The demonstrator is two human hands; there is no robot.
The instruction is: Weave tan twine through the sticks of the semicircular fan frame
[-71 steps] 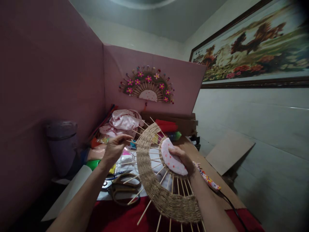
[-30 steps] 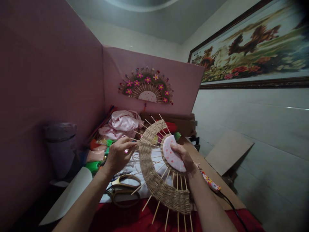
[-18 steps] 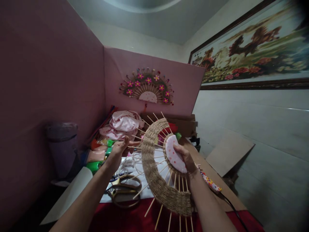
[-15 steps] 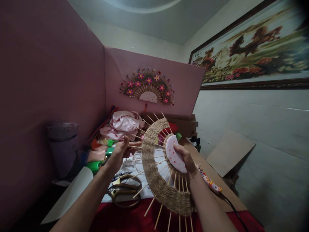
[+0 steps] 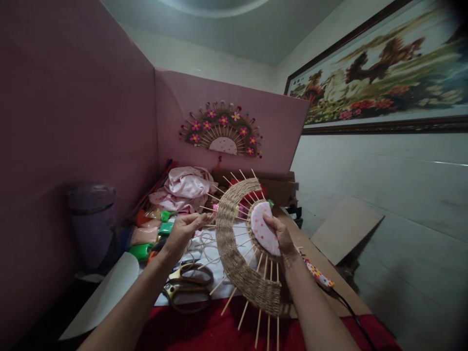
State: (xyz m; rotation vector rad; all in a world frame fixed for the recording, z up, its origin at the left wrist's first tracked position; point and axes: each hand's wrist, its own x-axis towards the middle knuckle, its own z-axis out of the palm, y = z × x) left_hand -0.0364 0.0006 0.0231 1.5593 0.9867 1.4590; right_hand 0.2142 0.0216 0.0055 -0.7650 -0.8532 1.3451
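Note:
A half-round fan frame of light sticks, with a woven twine band (image 5: 227, 239), is held upright over the table. My right hand (image 5: 281, 234) grips it by the padded half-disc of spotted pink cloth (image 5: 263, 228), thumb on the front. At the fan's left edge my left hand (image 5: 186, 233) is closed, thumb and forefinger pinched near the stick tips. What they pinch is too small to make out, perhaps twine or a stick end. Loose twine (image 5: 204, 243) lies behind on the white sheet.
Gold-handled scissors (image 5: 188, 285) lie below my left hand. Colourful packets (image 5: 144, 235) and spotted cloth (image 5: 186, 187) sit behind left. A flowered tool with a cord (image 5: 319, 273) lies right. A finished flowered fan (image 5: 223, 131) hangs on the pink board (image 5: 278, 126).
The fan has turned slightly, its lower end swinging left. My left hand has gone from loosely spread fingers by the sticks to a pinch at their left side. My right hand keeps its hold.

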